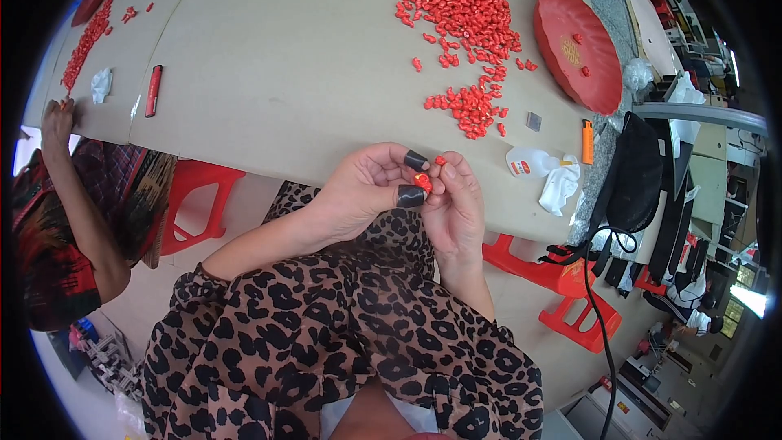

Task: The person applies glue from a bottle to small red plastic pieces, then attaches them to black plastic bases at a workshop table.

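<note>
Your left hand (358,187) is nearly closed, thumb and taped forefinger pinching a glossy red piece (423,182); your right hand (453,210) curls just beside it, a second red piece (441,160) nipped at its fingertips. The loose pile of red pieces (464,4) lies beyond your hands on the bench (269,49). Each piece looks light, probably firm and a little slick, so take it by its sides with a gentle pinch

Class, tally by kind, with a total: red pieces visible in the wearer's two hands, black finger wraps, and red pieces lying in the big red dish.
Held pieces: 2
Wraps: 2
Pieces in dish: 2
Total: 6
</note>
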`<state>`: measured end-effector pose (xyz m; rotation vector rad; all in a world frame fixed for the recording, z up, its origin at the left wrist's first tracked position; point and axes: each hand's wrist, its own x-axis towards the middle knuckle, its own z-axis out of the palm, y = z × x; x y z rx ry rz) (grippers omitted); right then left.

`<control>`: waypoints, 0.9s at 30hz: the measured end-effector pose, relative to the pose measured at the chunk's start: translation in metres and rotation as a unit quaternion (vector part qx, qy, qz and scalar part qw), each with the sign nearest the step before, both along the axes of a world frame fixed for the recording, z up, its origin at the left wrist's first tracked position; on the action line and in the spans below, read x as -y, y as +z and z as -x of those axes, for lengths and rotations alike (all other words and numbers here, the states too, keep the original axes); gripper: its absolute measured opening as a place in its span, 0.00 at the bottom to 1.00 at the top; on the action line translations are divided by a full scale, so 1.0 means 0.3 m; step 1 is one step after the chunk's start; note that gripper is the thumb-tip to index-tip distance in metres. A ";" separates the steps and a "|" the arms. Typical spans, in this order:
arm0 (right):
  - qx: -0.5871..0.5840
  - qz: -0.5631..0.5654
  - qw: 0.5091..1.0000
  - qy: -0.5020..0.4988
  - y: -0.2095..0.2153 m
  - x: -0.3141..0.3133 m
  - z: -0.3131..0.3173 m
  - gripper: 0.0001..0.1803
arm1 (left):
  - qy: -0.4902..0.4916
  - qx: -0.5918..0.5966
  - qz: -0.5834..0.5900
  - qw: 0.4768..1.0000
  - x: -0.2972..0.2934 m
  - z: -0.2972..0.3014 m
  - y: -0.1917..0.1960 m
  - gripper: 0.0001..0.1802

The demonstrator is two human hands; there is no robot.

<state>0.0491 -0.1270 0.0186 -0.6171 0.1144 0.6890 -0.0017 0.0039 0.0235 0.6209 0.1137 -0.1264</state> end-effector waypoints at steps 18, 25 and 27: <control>0.092 0.105 0.990 -0.024 0.028 0.028 0.026 0.05 | 0.017 -0.018 -0.065 0.998 -0.006 -0.012 -0.040 0.09; 0.154 0.135 0.977 -0.059 0.035 0.000 0.045 0.06 | 0.011 -0.005 -0.066 0.998 0.001 -0.020 -0.036 0.08; 0.143 0.143 0.977 -0.069 0.052 -0.021 0.047 0.07 | 0.032 -0.017 -0.045 0.998 -0.001 -0.024 -0.027 0.08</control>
